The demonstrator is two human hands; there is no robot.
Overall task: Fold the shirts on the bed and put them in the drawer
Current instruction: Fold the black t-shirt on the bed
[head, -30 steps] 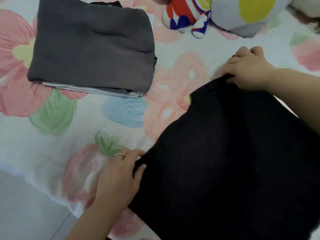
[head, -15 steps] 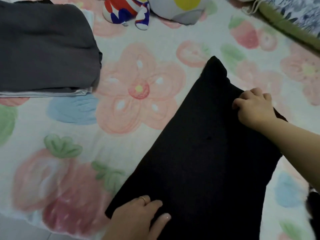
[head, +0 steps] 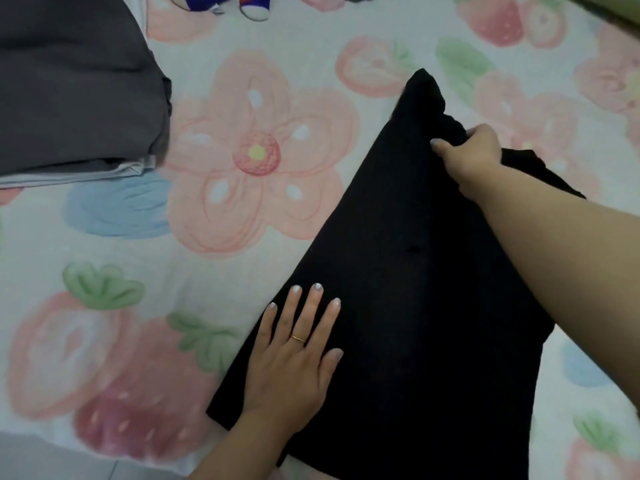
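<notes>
Folding step in hand. Black shirt point(head: 415, 289) lies on the floral bed point(head: 242, 220). Left hand point(head: 294, 355) presses flat on its near corner; right hand point(head: 467, 150) pinches the far edge, possibly a sleeve. Next: fold over, then onto folded pile point(head: 76, 91).

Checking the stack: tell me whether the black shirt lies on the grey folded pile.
No, the black shirt lies on the floral bedsheet, apart from the grey folded pile.
</notes>
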